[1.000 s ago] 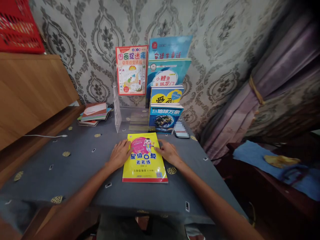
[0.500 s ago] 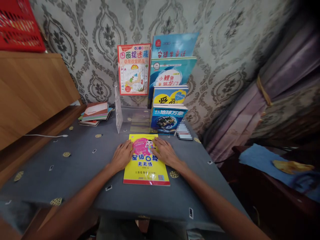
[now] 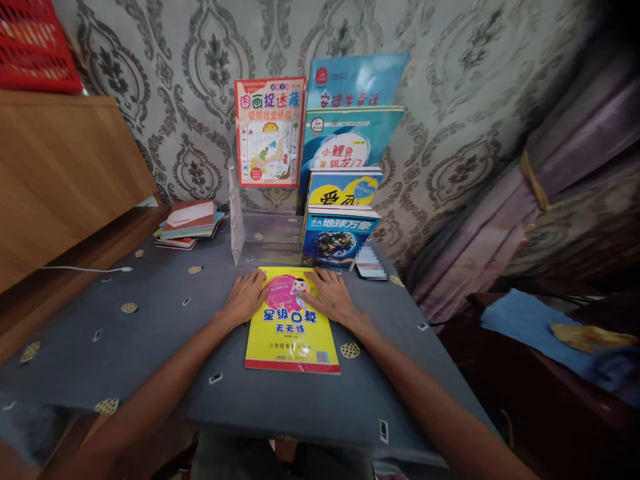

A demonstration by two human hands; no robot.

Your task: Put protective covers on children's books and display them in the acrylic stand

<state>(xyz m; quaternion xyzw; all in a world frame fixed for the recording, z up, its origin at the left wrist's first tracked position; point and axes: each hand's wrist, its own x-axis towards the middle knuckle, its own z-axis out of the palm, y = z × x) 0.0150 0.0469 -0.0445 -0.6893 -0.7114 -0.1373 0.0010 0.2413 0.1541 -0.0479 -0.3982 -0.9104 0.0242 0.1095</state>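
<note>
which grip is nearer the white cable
Left grip: on the left edge of the yellow math workbook, right of the white cable. Right grip: on the workbook's right edge, farther right.

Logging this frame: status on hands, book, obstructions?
Left hand, right hand on yellow book, far end. Book closed, flat on table. Only hands over cover; plastic rack just beyond.
</note>
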